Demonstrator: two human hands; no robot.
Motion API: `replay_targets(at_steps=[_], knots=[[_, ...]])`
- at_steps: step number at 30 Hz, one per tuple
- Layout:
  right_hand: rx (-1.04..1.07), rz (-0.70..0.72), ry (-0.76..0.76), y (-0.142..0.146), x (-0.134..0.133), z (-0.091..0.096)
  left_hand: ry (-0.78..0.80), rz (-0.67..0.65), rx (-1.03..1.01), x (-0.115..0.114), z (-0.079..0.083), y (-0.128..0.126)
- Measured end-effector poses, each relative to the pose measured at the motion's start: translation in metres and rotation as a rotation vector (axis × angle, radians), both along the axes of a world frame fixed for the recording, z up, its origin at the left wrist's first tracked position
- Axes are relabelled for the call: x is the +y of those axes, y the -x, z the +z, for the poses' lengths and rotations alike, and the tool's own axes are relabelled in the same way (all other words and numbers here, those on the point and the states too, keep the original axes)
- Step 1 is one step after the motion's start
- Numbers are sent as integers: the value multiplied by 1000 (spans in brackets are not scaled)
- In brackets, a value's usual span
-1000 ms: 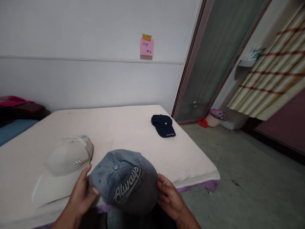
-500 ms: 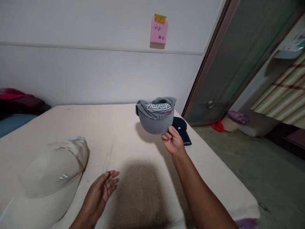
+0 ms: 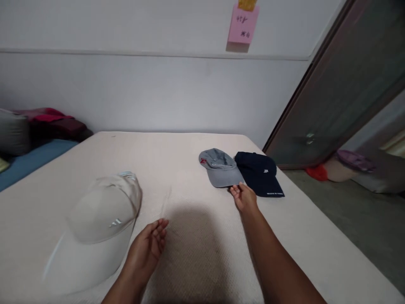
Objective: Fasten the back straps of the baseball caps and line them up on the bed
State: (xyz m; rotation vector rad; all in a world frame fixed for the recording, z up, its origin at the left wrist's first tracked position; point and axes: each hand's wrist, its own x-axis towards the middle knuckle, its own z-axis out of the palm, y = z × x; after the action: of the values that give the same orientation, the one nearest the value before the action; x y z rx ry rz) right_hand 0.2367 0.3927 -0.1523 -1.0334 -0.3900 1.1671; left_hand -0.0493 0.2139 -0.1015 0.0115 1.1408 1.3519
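Observation:
A grey baseball cap (image 3: pixel 220 164) lies with its crown up at the far right of the bed, its brim toward me. My right hand (image 3: pixel 245 197) pinches the front edge of that brim between thumb and fingers. Beside it, on the right, rests a navy cap (image 3: pixel 259 172) with a small white emblem, close against the grey one. My left hand (image 3: pixel 148 245) hovers low over the bed, fingers loosely curled and holding nothing. To its left sits a cream cap (image 3: pixel 104 211) with a small striped logo on its front.
All the caps are on a pale bed (image 3: pixel 164 152) against a white wall (image 3: pixel 158 93). A pink note (image 3: pixel 243 25) is taped above. Folded cloths (image 3: pixel 57 122) lie at the far left. A dark framed door (image 3: pixel 341 93) and a purple-rimmed bin (image 3: pixel 354 162) stand at the right.
My right hand has lowered the grey cap from mid-air onto the bed beside the navy cap, turning its crown up. My view has shifted left. My left hand stays empty.

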Motion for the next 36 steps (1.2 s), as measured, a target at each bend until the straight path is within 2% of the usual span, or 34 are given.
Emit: replay_targets(at_steps=[6, 8, 11, 12, 14, 16, 18, 19, 21, 23, 24, 25, 27, 29, 32, 36], knots=[[-223, 45, -11, 30, -26, 6, 45, 137, -118, -12, -1, 17], [-425, 49, -31, 43, -39, 4, 59, 168, -151, -15, 2, 26], [-954, 39, -54, 58, -58, 0, 46, 207, -171, -21, 7, 39], [-1051, 13, -49, 62, -63, -1, 40, 210, -169, -24, 8, 43], [-1064, -49, -24, 70, -76, -4, 3, 182, -126, -31, 11, 50], [-1044, -57, -11, 80, -90, -5, -114, 117, 6, -37, 14, 58], [-1127, 27, -21, 91, -104, -3, -253, 93, 221, -42, 20, 70], [-1171, 74, -25, 96, -110, -2, -302, 122, 341, -43, 23, 79], [-1216, 118, -11, 104, -118, 1, -332, 267, 579, -45, 29, 100], [-1234, 125, 12, 108, -120, 4, -310, 423, 814, -45, 31, 125], [-1246, 131, 17, 108, -120, 4, -267, 451, 947, -45, 31, 136], [-1264, 143, 15, 107, -119, 4, -195, 429, 1090, -45, 30, 147], [-1304, 184, 1, 106, -117, 4, -11, 269, 1351, -45, 27, 163], [-1331, 218, -15, 104, -116, 3, 139, 102, 1501, -46, 24, 171], [-1337, 252, -50, 103, -118, 5, 214, 4, 1548, -46, 22, 175], [-1256, 336, -79, 108, -127, 13, 222, 24, 1558, -43, 23, 173]])
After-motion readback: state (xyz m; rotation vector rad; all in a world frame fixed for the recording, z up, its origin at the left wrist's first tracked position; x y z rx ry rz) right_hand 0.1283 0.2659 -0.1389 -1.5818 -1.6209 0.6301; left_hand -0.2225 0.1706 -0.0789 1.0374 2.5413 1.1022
